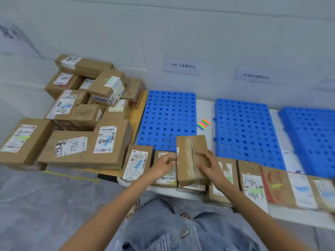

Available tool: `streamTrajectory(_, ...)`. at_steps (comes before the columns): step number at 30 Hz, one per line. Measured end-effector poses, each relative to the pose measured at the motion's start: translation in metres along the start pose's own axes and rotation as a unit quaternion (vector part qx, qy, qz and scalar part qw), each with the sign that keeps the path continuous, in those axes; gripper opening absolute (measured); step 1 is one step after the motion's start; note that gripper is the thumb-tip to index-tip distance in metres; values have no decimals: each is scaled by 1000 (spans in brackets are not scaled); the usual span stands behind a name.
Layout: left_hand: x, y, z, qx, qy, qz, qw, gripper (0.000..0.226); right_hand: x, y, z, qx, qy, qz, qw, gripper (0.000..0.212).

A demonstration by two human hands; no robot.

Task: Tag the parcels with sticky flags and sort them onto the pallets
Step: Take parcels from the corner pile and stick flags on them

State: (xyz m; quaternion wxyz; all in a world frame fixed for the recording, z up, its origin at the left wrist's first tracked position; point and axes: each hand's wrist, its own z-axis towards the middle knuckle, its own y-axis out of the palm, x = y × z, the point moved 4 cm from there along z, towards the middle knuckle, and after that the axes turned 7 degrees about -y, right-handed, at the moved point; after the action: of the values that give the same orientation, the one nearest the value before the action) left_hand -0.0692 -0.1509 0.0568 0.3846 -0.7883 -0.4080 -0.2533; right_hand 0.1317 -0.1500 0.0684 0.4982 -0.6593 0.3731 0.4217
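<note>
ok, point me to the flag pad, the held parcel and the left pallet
flag pad (204, 124), head view, middle of the coloured strips.
held parcel (188, 154), head view, taped top face.
left pallet (166, 116), head view, bare perforated deck.

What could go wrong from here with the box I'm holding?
1. Left hand and right hand hold the parcel taped side up, label barely showing: you might misread it and missort.
2. The flags lie between two pallets, beyond the front row; reaching over could knock those boxes.
</note>
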Motion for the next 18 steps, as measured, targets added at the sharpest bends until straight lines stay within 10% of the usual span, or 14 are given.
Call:
streamTrajectory(7,-46,-12,14,208,-71,302,928,71,16,1,-10,-26,-23,-17,999,43)
streamTrajectory(18,-41,-21,27,210,-96,260,938,51,18,-1,-10,-33,-25,-15,999,41)
